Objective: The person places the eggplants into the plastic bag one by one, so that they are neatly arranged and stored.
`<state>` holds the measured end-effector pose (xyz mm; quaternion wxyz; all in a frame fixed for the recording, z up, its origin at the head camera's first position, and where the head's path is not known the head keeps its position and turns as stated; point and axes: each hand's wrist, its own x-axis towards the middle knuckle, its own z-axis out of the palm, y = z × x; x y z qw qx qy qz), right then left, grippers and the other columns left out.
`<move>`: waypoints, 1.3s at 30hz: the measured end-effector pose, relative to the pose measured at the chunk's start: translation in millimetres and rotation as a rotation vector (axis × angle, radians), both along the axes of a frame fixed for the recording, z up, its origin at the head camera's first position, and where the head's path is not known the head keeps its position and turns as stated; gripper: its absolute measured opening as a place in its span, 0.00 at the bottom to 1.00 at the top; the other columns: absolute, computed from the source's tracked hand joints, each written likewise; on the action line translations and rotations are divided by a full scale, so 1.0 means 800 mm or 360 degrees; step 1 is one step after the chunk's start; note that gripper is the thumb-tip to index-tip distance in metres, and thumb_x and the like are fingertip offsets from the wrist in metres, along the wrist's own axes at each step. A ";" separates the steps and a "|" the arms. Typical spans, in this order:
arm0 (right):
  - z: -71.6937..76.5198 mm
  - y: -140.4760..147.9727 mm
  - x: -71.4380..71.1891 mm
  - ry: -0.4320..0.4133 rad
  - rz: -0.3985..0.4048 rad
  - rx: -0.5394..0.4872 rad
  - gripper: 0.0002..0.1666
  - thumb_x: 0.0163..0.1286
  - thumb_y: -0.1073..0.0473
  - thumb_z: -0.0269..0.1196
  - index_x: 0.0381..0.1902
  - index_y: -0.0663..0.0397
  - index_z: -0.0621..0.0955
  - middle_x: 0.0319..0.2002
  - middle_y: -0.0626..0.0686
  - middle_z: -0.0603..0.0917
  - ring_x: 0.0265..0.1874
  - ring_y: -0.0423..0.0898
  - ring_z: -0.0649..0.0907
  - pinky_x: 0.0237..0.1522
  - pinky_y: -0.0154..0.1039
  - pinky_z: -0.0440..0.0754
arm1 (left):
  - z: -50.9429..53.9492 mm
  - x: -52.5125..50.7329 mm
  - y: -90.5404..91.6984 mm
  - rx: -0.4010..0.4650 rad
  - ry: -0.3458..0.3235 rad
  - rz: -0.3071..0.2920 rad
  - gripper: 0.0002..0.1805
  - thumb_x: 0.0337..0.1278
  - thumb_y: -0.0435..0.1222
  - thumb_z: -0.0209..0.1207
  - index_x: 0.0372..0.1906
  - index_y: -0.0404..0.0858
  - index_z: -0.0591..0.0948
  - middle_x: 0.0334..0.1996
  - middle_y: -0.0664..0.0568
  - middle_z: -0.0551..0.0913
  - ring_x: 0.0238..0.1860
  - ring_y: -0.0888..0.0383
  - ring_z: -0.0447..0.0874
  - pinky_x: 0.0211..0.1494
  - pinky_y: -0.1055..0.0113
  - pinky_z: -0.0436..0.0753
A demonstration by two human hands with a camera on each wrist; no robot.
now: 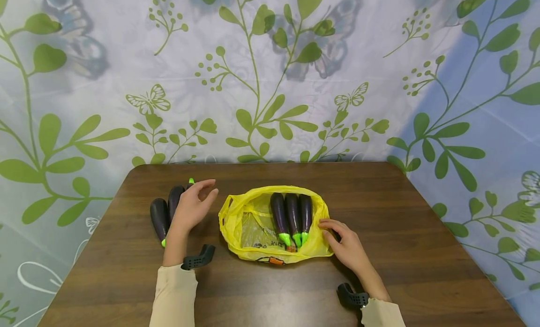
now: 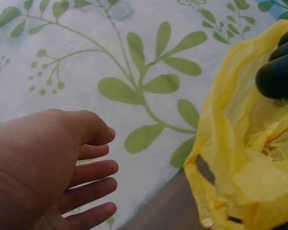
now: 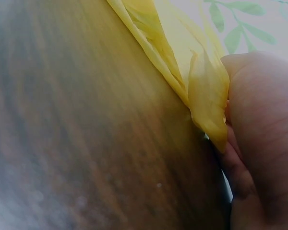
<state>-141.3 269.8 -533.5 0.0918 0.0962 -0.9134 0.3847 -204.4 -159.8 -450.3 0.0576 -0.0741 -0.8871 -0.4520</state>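
Note:
A yellow plastic bag [image 1: 236,242] lies with its mouth open on the table, and three eggplants [image 1: 293,214] lie side by side in its right part, green stem ends toward me. At the bag's right rim my right hand [image 1: 348,247] holds the edge between thumb and fingers; in the right wrist view the yellow film [image 3: 209,96] passes beside the thumb. My left hand [image 1: 195,207] is raised left of the bag, fingers spread from the thumb, holding nothing. Under and beside it lie more eggplants [image 1: 159,219], partly hidden by the hand and forearm.
The brown wooden table [image 1: 270,294] reaches back to a patterned cloth [image 1: 270,83] with green leaves and butterflies. A black wrist mount [image 1: 199,257] sits on the left forearm, and a matching mount [image 1: 352,296] is on the right.

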 end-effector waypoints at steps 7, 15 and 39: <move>-0.001 0.001 0.000 0.0021 0.0007 -0.0001 0.13 0.76 0.59 0.64 0.54 0.51 0.87 0.62 0.53 0.84 0.66 0.58 0.79 0.67 0.60 0.74 | 0.001 0.003 -0.014 -0.0070 -0.0013 0.0082 0.27 0.78 0.45 0.54 0.73 0.37 0.73 0.71 0.36 0.73 0.67 0.34 0.74 0.67 0.41 0.75; -0.003 0.001 -0.002 0.0055 0.0021 0.0017 0.13 0.75 0.60 0.64 0.54 0.51 0.87 0.61 0.52 0.84 0.65 0.57 0.80 0.66 0.59 0.76 | -0.003 0.003 -0.026 -0.0097 -0.0008 0.0130 0.27 0.78 0.43 0.53 0.73 0.34 0.73 0.71 0.34 0.71 0.70 0.36 0.71 0.70 0.43 0.73; -0.001 0.001 0.000 0.0045 0.0017 0.0004 0.12 0.76 0.60 0.64 0.53 0.51 0.87 0.61 0.53 0.85 0.65 0.58 0.79 0.66 0.60 0.75 | -0.014 0.002 -0.046 -0.0120 -0.0161 0.0185 0.28 0.79 0.43 0.52 0.74 0.33 0.70 0.74 0.32 0.66 0.74 0.35 0.65 0.72 0.41 0.70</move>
